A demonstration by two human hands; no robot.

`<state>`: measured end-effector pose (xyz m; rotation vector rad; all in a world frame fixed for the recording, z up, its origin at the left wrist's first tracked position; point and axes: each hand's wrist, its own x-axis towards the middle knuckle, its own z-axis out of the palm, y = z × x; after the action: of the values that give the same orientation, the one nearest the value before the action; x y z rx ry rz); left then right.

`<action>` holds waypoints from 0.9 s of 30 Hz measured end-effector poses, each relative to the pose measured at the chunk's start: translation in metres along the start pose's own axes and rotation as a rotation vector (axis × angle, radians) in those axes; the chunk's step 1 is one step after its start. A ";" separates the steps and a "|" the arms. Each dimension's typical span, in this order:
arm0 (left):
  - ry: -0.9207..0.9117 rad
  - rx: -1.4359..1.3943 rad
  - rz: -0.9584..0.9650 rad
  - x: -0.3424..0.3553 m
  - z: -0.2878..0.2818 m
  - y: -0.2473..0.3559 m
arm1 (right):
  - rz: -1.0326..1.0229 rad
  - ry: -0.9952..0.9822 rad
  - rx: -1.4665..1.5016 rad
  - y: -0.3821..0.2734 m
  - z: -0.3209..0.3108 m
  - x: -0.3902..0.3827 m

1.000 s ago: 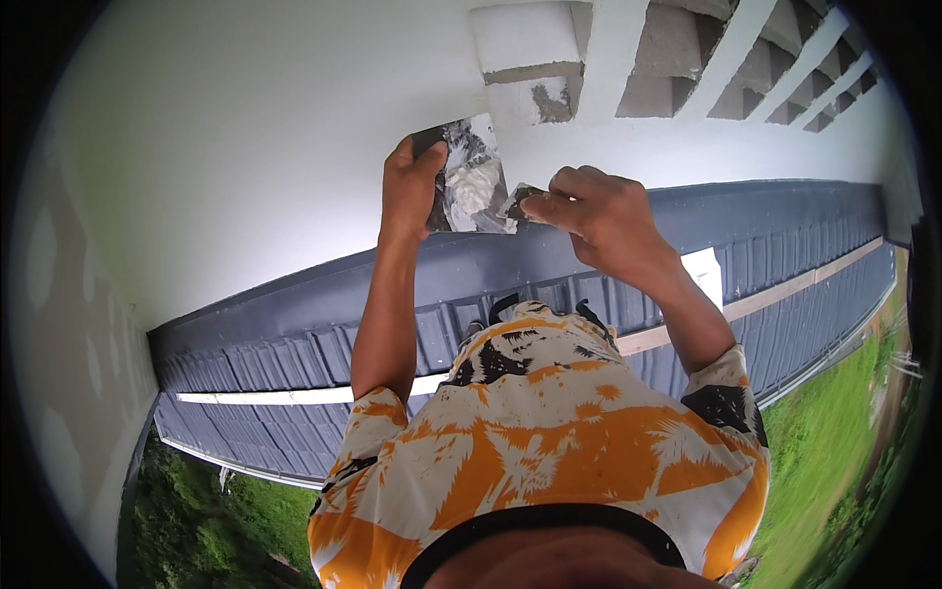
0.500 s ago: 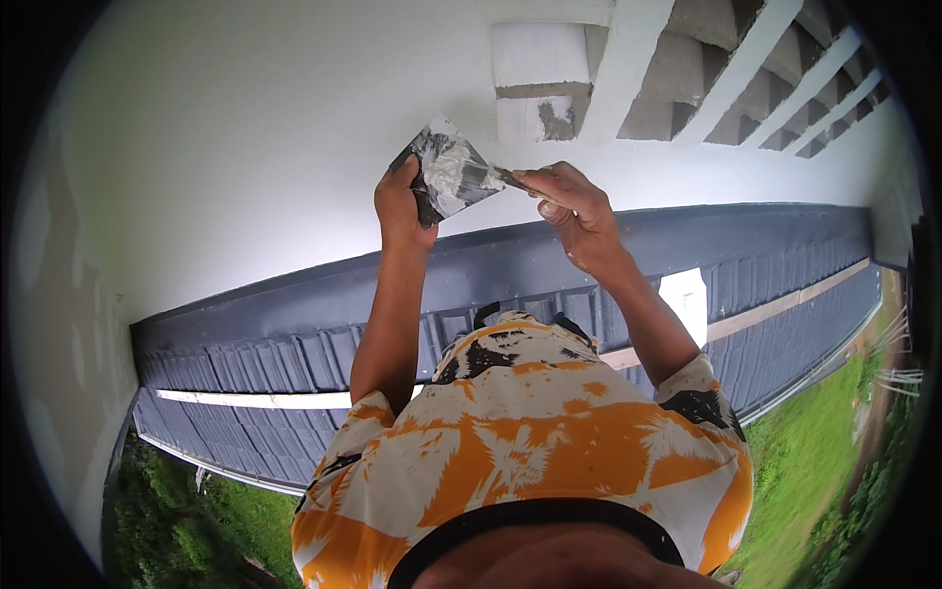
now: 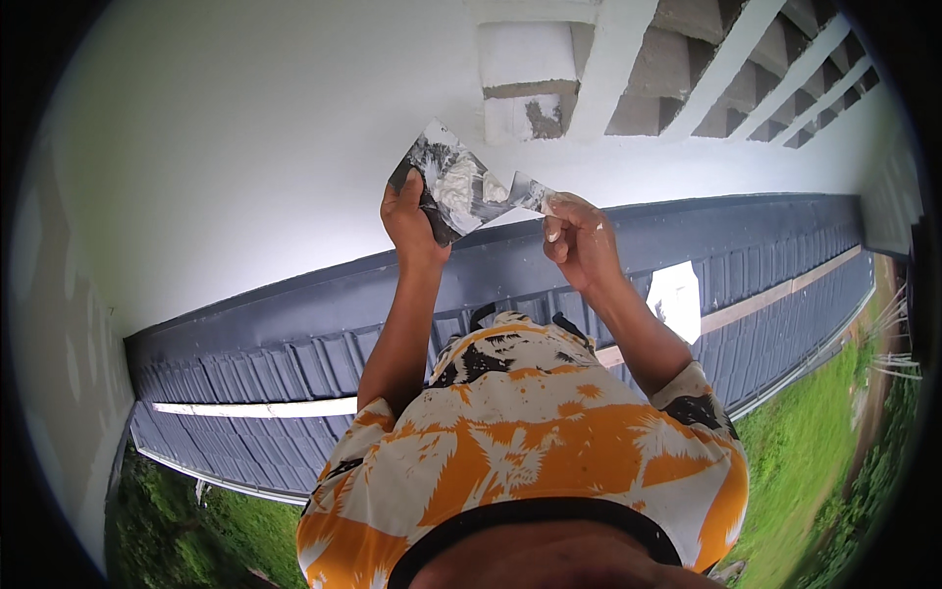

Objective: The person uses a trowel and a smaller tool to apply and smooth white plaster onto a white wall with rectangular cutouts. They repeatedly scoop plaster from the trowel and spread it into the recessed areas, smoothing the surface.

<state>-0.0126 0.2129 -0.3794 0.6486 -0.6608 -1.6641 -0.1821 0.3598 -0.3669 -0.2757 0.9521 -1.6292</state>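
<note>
My left hand [image 3: 414, 224] grips the left edge of a dark, flat, square putty board [image 3: 440, 143], thumb on its face. Thick white putty [image 3: 455, 188] lies smeared over the middle, with a smaller lump nearer the right corner. My right hand [image 3: 589, 240] pinches a putty knife [image 3: 531, 190], its handle mostly hidden by the fingers. The knife's flat blade is streaked with white and stands at the board's right corner; whether it touches the board I cannot tell. White specks mark my right fingers.
A smooth white wall [image 3: 245, 147] rises in front of me, with a row of recessed block openings [image 3: 648, 74] at upper right. Below runs a dark ribbed metal roof [image 3: 265, 368] with a wooden batten [image 3: 775, 296] across it. Grass [image 3: 800, 442] shows beyond the roof edge.
The putty knife has turned so its blade face now shows beside the board's corner. A separate lump of putty sits near that corner. Both hands have shifted slightly lower in the picture.
</note>
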 end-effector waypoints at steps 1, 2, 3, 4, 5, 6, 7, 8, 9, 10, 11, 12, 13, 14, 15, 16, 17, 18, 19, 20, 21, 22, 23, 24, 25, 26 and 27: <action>-0.014 0.027 -0.018 -0.002 -0.002 -0.001 | -0.139 0.043 -0.161 -0.001 0.000 0.001; -0.012 -0.082 -0.074 -0.002 -0.003 -0.001 | -0.278 0.086 -0.322 -0.004 0.002 0.001; -0.004 -0.020 -0.058 -0.002 -0.004 0.001 | -0.418 0.129 -0.484 -0.008 0.004 0.000; 0.006 0.042 -0.045 -0.004 -0.005 0.005 | -0.527 0.076 -0.677 -0.010 0.008 -0.006; 0.017 0.104 -0.032 -0.006 -0.005 0.008 | -0.742 -0.016 -0.977 -0.015 0.010 -0.009; 0.021 0.119 -0.027 -0.007 -0.003 0.008 | -0.956 -0.117 -1.275 -0.022 0.012 -0.011; 0.021 0.125 -0.024 -0.007 0.001 0.009 | -1.171 -0.228 -1.581 -0.032 0.017 -0.015; 0.027 0.140 -0.018 -0.007 0.001 0.010 | -1.191 -0.201 -1.753 -0.032 0.029 -0.024; 0.046 0.153 -0.026 -0.008 0.001 0.011 | -1.136 -0.225 -1.817 -0.035 0.030 -0.028; 0.062 0.162 -0.030 -0.007 0.002 0.012 | -1.084 -0.249 -1.881 -0.040 0.029 -0.030; 0.080 0.173 -0.035 -0.007 0.001 0.012 | -1.030 -0.274 -1.944 -0.044 0.029 -0.030; 0.081 0.210 -0.014 -0.005 -0.003 0.011 | -1.031 -0.277 -1.877 -0.046 0.029 -0.029; 0.074 0.241 0.004 -0.004 -0.007 0.012 | -1.033 -0.271 -1.818 -0.049 0.031 -0.030; 0.068 0.273 0.021 -0.002 -0.009 0.012 | -1.034 -0.265 -1.757 -0.052 0.033 -0.030; 0.031 0.299 0.030 0.000 -0.009 0.012 | -1.044 -0.282 -1.783 -0.048 0.035 -0.025; -0.009 0.328 0.031 0.002 -0.007 0.009 | -1.046 -0.291 -1.808 -0.038 0.036 -0.018; -0.049 0.357 0.032 0.004 -0.006 0.007 | -1.049 -0.301 -1.834 -0.030 0.035 -0.013; 0.019 0.344 0.003 0.003 -0.006 0.009 | -0.958 -0.298 -1.836 -0.027 0.032 -0.014; 0.092 0.336 -0.018 0.001 -0.007 0.016 | -0.899 -0.290 -1.787 -0.028 0.028 -0.012; 0.167 0.330 -0.036 0.002 -0.012 0.023 | -0.841 -0.283 -1.733 -0.030 0.022 -0.008; 0.254 0.284 -0.007 0.010 -0.033 0.026 | -0.785 -0.279 -1.676 -0.029 0.017 -0.003; 0.269 0.257 0.005 0.013 -0.044 0.031 | -0.774 -0.139 -1.603 -0.026 0.010 0.008; 0.280 0.224 0.012 0.011 -0.054 0.033 | -0.763 0.004 -1.531 -0.020 -0.003 0.025; 0.289 0.227 -0.013 0.011 -0.067 0.036 | -0.750 0.138 -1.448 -0.013 -0.016 0.045; 0.298 0.237 -0.032 0.007 -0.081 0.037 | -0.780 0.235 -1.516 -0.007 -0.031 0.071; 0.309 0.253 -0.055 0.003 -0.094 0.035 | -0.808 0.336 -1.584 -0.005 -0.046 0.104; 0.323 0.269 -0.081 -0.004 -0.109 0.033 | -0.830 0.375 -1.643 -0.001 -0.059 0.135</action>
<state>0.0889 0.2023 -0.4306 1.1240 -0.6338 -1.5093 -0.2609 0.2629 -0.4456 -1.6658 2.5519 -1.1376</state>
